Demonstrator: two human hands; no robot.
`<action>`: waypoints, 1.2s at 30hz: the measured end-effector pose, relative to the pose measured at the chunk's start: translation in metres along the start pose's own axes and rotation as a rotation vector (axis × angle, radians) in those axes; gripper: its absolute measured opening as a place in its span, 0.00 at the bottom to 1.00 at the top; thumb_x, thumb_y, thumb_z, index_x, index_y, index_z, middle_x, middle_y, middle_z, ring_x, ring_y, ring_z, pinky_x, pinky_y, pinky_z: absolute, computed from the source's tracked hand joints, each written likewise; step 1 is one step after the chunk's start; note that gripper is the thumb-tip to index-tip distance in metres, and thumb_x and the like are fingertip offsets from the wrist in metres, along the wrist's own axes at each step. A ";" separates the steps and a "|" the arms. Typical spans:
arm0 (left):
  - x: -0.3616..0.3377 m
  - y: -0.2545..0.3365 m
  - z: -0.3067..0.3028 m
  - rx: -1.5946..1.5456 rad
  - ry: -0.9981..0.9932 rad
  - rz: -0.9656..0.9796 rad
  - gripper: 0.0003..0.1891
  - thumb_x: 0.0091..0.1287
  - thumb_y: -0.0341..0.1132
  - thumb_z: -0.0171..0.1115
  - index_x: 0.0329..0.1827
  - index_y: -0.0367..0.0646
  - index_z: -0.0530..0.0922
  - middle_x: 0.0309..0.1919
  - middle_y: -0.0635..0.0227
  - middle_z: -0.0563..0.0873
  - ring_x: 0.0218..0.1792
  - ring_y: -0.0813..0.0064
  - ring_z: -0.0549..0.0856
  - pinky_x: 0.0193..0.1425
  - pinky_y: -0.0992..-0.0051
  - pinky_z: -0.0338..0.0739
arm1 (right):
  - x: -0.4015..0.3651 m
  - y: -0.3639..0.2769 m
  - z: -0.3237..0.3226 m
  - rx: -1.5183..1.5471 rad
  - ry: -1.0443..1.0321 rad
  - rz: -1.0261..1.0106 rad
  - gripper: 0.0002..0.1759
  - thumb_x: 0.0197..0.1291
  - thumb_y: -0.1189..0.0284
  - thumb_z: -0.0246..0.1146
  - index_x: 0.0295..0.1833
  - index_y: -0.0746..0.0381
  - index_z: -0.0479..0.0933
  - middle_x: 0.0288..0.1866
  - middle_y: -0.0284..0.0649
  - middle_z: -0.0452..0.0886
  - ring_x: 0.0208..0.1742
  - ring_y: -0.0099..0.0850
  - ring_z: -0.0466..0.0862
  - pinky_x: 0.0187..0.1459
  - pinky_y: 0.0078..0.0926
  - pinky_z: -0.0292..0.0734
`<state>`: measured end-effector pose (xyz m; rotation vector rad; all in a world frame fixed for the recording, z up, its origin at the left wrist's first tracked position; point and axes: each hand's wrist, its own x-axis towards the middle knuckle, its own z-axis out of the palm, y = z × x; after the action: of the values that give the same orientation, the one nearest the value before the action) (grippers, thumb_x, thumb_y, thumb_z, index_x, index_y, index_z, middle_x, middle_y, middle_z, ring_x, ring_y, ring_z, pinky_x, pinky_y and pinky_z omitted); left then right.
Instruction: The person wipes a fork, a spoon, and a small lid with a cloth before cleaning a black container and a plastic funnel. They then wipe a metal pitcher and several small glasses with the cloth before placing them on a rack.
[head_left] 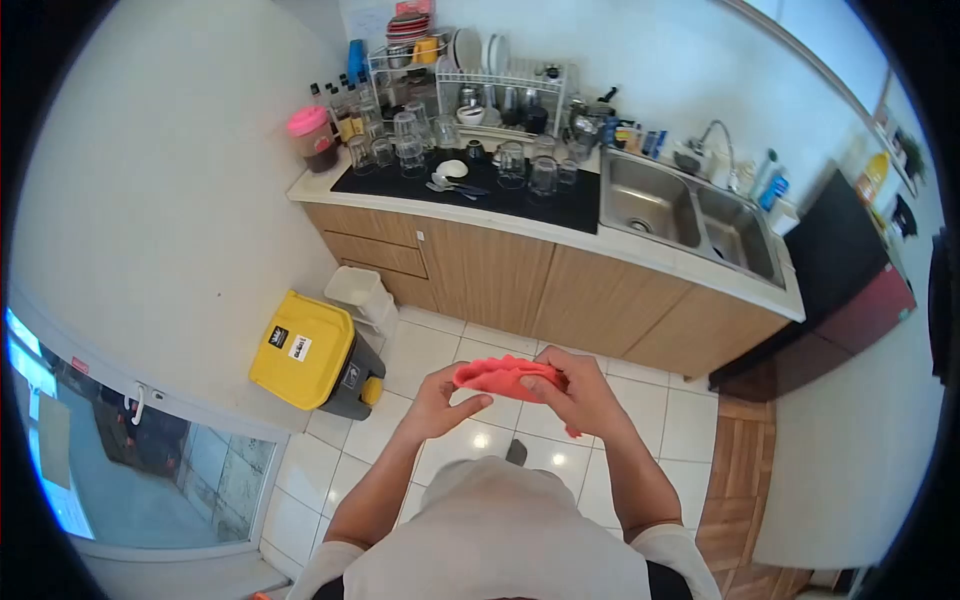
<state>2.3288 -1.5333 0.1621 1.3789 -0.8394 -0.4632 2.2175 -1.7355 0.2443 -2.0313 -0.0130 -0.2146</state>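
Observation:
A red cloth point(505, 377) with a scalloped edge is bunched up between my two hands, in front of my body and above the tiled floor. My left hand point(436, 403) has its fingers closed on the cloth's left end, with the thumb stretched below it. At the right end my right hand point(577, 391) grips the cloth, thumb on top. A small corner of the cloth hangs below my right hand.
Ahead stands a counter point(450, 222) with glasses, spoons and a dish rack point(505, 80). A double sink point(650, 195) is at the right, beside a dark fridge point(810, 270). A yellow-lidded bin point(300, 345) and a white container point(355, 285) stand on the left floor.

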 end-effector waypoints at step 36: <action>0.457 -0.186 -0.312 0.762 0.515 0.039 0.25 0.61 0.35 0.67 0.60 0.37 0.72 0.42 0.54 0.83 0.42 0.60 0.84 0.48 0.67 0.78 | 0.551 0.272 0.015 -0.982 0.337 -0.100 0.17 0.55 0.68 0.66 0.49 0.64 0.77 0.49 0.47 0.77 0.49 0.43 0.77 0.48 0.37 0.74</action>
<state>2.8876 -1.6913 0.1016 2.0515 -0.6236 0.2869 2.7895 -1.8925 0.0840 -2.9378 0.2457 -0.7357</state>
